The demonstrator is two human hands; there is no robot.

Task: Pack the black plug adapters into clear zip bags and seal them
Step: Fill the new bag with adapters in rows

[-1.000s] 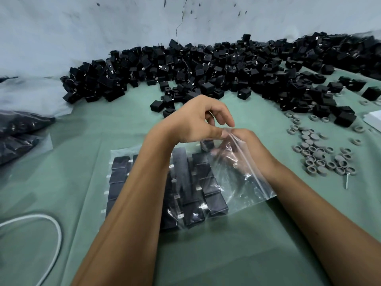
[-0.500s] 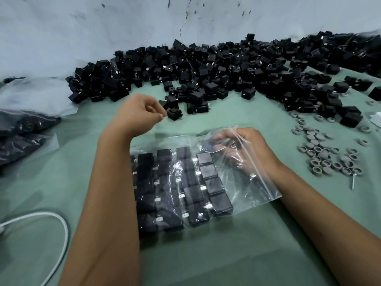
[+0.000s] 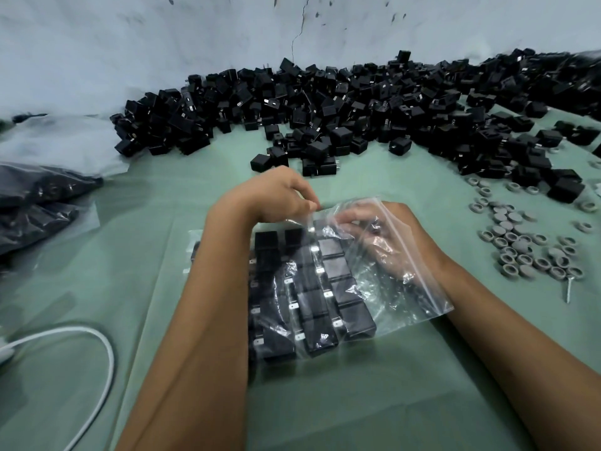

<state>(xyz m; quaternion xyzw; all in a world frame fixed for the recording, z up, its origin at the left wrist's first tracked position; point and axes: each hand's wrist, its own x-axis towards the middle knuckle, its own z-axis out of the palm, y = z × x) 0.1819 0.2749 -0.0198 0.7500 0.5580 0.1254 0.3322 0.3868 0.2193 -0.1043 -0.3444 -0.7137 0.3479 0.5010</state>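
One zip bag (image 3: 383, 301), adapters (image 3: 328, 281) in about four rows; left hand (image 3: 273, 196) pinching its rim, right hand (image 3: 390, 236) inside, grip unclear.

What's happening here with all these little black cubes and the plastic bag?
A person is packing black plug adapters into a clear zip bag on a green table. The bag already holds neat rows of adapters. The right hand is inside the bag's open mouth, and the left hand pinches the bag's top edge. It isn't sealed yet. A big loose pile waits behind, filled bags lie to the left, and grey rings to the right.
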